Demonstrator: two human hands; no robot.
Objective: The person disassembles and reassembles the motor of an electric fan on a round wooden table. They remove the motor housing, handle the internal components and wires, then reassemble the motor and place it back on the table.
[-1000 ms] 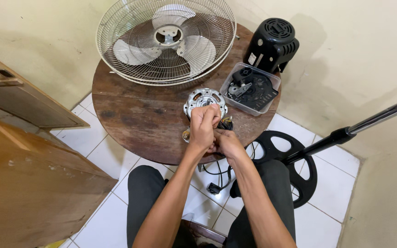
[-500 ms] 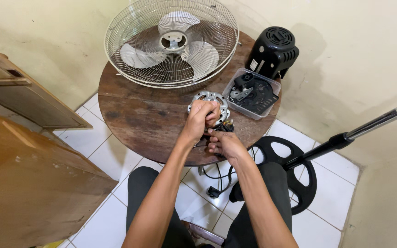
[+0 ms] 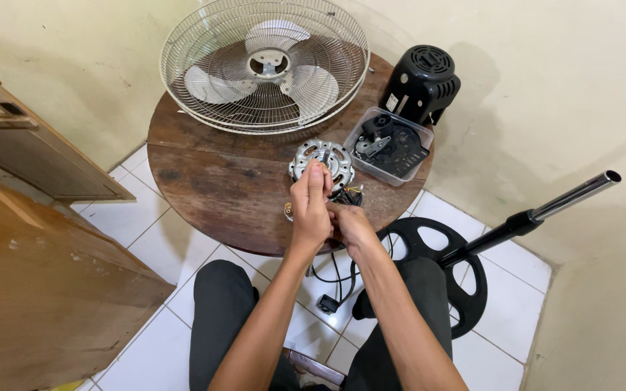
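Metal fan motor [image 3: 321, 161], silver, round, shaft uppermost: stands near the front edge of the round wooden tabletop [image 3: 219, 181], close to the seated person, within easy reach of both hands. Left hand [image 3: 310, 206]: fingers closed, tips resting on the motor's near rim, seemingly steadying it. Right hand [image 3: 353, 226]: curled shut just beside the left, over the front edge, apparently pinching the motor's coloured wires [image 3: 349, 194]; exactly what it grips cannot be told. Black cable [image 3: 335, 279]: hangs from the motor past the edge, between the knees. Wire fan guard with white blades [image 3: 264, 65]: lies flat at the far edge, clear of the work. Clear plastic tray [image 3: 390, 146]: right edge, holding black parts together. Black motor housing [image 3: 420, 83]: behind the tray. Black stand base with pole [image 3: 465, 250]: on the tiled floor, to the right.
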